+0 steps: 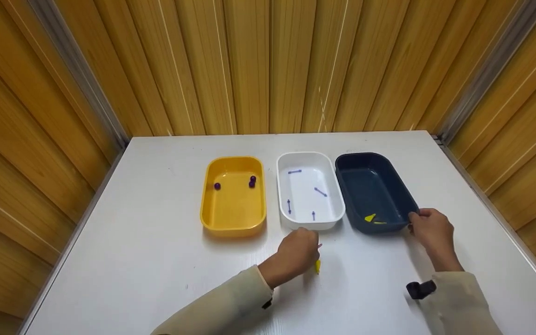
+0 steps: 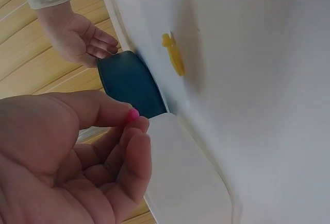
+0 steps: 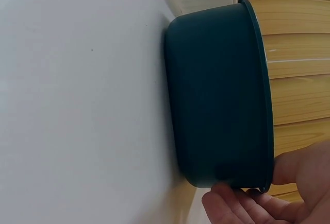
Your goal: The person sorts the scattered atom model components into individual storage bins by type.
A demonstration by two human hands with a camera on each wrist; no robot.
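My left hand (image 1: 296, 251) is just in front of the white tray (image 1: 310, 225). Between thumb and index finger it pinches a small pink piece (image 2: 133, 115); most of that piece is hidden by the fingers. A yellow piece (image 2: 174, 54) with a knobbed end lies on the table close to this hand, also partly visible in the head view. My right hand (image 1: 432, 232) grips the near right corner of the dark blue tray (image 3: 219, 95), thumb at the rim and fingers against the outer wall. Two yellow pieces (image 1: 370, 217) lie in that tray's near end.
A yellow tray (image 1: 233, 229) at the left holds three dark purple balls (image 1: 217, 186). Several thin purple rods (image 1: 320, 192) with wider ends lie spread in the white tray, which stands against the dark blue one. Wood-patterned walls (image 1: 268, 70) enclose the white table (image 1: 156, 223).
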